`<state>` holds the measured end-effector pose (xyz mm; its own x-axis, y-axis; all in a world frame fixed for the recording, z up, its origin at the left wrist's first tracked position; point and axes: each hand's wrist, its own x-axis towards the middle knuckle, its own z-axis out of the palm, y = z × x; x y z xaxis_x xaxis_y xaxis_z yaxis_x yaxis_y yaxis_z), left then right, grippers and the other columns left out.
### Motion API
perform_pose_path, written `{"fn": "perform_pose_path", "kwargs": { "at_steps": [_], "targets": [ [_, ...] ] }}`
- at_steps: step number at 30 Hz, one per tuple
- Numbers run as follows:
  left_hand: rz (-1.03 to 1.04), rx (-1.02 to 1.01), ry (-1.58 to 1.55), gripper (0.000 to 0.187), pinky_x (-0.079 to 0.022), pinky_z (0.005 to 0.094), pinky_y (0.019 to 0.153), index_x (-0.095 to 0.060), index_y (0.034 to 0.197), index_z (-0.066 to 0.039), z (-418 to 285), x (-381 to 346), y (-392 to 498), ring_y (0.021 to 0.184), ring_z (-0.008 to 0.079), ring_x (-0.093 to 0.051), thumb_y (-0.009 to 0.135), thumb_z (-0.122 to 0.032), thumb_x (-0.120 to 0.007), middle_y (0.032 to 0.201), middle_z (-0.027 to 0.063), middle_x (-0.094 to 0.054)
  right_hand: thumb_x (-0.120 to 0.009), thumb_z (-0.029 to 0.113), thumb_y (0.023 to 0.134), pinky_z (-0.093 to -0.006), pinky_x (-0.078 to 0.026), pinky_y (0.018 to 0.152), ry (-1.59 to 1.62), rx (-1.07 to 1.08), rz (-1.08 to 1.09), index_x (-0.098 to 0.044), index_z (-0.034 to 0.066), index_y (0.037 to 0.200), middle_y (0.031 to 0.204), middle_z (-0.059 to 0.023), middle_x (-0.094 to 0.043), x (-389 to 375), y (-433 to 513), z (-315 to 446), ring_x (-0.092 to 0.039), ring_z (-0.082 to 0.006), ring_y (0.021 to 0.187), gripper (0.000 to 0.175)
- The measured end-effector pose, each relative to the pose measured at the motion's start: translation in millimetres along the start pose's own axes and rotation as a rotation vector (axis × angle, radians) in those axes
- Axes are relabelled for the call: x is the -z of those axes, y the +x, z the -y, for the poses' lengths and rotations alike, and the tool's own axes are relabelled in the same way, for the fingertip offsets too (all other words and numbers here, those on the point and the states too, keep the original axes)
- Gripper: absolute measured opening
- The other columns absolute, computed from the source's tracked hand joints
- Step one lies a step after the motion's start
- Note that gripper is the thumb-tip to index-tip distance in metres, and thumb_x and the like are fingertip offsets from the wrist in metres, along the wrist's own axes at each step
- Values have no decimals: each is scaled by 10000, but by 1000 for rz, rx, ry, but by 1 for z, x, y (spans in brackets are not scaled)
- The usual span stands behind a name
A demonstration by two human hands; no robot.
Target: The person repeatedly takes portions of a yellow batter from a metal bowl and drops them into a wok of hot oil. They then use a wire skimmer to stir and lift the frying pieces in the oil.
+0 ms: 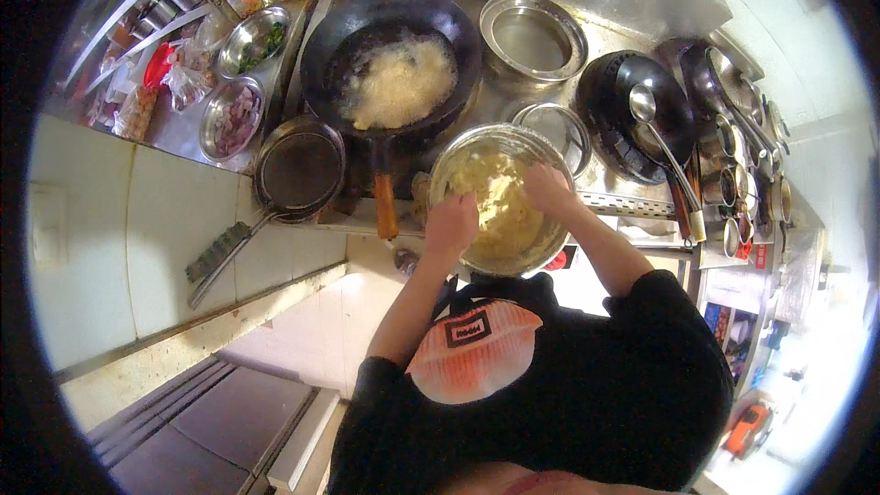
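Note:
A round metal bowl (509,268) of pale yellow batter (505,220) stands in front of me. Over its left side is my left hand (452,223), fingers bent inward above the batter. My right hand (548,189) is at the bowl's right side, its fingertips low over or in the batter. Whether either hand pinches a piece of something cannot be made out. Behind and to the left, a black wok (323,48) with a wooden handle (386,206) holds pale food (402,86) frothing in oil.
Left of the wok are a round strainer (299,168), a bowl of chopped onion (237,117) and a bowl of greens (261,48). A metal pot (533,41) stands behind the batter bowl. At right, a ladle (656,130) rests on an upturned wok (612,110).

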<state>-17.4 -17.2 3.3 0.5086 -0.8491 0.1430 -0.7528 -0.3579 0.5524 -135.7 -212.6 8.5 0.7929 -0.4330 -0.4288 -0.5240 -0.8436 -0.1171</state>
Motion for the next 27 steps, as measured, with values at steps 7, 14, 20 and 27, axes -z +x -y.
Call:
{"fn": "perform_pose_path", "kwargs": {
  "at_steps": [7, 14, 20, 27],
  "targets": [
    [43, 28, 16, 134, -500, 474, 625, -595, 887, -76, -2, 3, 0, 709, 366, -618, 853, -186, -527, 764, 161, -624, -616, 187, 781, -425, -519, 755, 70, 211, -213, -685, 73, 894, 881, -154, -664, -23, 52, 25, -640, -330, 869, 175],
    [102, 75, -48, 166, -505, 458, 682, -608, 960, -69, 1, 2, 1, 773, 371, -626, 858, -178, -535, 845, 155, -645, -659, 215, 769, -338, -500, 739, 589, 133, 78, -659, 29, 965, 869, -121, -668, 37, 39, -7, -635, -200, 827, 271],
    [-116, 78, -538, 510, -469, 393, 876, -500, 1256, -34, -11, 21, 18, 1020, 322, -587, 797, -187, -662, 1163, 172, -574, -641, 178, 834, -296, -478, 735, 853, 254, 84, -611, -59, 1014, 874, -91, -663, 93, 8, -5, -582, -126, 818, 299],
    [332, 132, -1159, 526, -477, 294, 789, -483, 1256, -4, -31, 35, 69, 960, 148, -593, 817, -202, -694, 1143, 111, -610, -641, 182, 858, -291, -479, 769, 860, 312, 67, -630, -31, 1031, 910, -99, -684, 135, -9, 22, -597, -133, 835, 275]
  ]
}}
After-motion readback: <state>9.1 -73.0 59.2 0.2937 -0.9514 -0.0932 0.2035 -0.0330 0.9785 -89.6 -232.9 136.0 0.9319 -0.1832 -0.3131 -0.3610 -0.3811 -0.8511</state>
